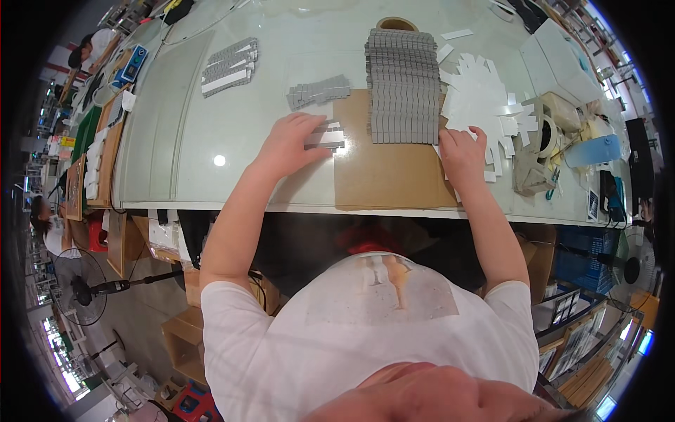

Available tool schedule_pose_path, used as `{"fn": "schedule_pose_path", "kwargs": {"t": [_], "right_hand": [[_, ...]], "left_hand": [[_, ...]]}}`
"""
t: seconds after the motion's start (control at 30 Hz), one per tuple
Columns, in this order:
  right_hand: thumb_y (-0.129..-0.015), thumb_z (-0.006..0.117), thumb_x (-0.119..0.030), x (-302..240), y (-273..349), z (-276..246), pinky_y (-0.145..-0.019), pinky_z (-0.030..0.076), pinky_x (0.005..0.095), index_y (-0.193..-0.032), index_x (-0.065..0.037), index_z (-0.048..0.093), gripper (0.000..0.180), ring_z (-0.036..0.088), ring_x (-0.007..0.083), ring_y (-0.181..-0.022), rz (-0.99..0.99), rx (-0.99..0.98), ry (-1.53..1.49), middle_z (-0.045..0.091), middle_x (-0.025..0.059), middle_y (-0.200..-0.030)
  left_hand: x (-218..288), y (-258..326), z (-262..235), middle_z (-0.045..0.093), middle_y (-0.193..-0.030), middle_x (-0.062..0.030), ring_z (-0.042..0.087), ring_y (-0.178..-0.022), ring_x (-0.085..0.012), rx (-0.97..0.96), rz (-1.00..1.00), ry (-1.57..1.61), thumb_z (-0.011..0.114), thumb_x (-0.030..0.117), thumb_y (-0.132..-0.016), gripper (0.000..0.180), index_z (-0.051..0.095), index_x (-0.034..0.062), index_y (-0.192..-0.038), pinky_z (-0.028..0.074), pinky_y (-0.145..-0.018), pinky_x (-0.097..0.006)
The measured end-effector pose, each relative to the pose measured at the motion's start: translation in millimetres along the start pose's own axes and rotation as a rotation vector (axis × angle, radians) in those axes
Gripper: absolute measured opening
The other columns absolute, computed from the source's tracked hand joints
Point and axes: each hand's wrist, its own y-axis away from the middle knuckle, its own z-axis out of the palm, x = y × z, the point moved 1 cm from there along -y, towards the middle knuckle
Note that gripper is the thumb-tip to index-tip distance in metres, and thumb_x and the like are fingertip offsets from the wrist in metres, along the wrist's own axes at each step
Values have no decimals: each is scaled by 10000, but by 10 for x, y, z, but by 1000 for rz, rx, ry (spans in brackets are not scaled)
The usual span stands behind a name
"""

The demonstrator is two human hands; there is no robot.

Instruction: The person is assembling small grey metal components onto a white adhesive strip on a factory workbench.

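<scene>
My left hand (283,146) is closed round a small stack of grey and white strips (325,138), thumb on the near side and fingers on the far side. My right hand (463,156) is curled at the lower right corner of a long sheet of overlapping grey strips (403,88). What its fingertips pinch, if anything, is too small to make out. Under the sheet's near part lies a brown cardboard piece (394,179). Beyond my left hand rests a loose pile of grey strips (319,91). Another pile of grey and white strips (230,67) lies farther left.
White paper strips (478,91) are heaped right of the sheet. A tape roll (397,24) stands behind it. At the right are a tape dispenser (538,151), a blue bottle (594,150) and a white box (560,62). The table's front edge (295,208) runs before me.
</scene>
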Motion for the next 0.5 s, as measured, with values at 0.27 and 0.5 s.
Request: {"fn": "schedule_pose_path", "kwargs": {"t": [0.27,0.5], "right_hand": [[-811,644,-39,-30,-17,-65,-964,430,461,-922,-98,636,126,613,172,-758,-2,27,34,625,-5,-814],[-807,678,-48,-82,-34,-197,-933,429,446,-930,-101,641,139,610,175,-758,8,50,9,618,-5,-807]], "left_hand": [[72,1,47,712,-1169,-74,628,-1096,-306,66,-84,-150,827,329,-800,487,698,92,-1206,497,-958,-425],[63,-16,43,714,-1205,-86,640,-1093,-308,11,-11,-98,831,296,-802,476,700,64,-1196,515,-965,-424]]}}
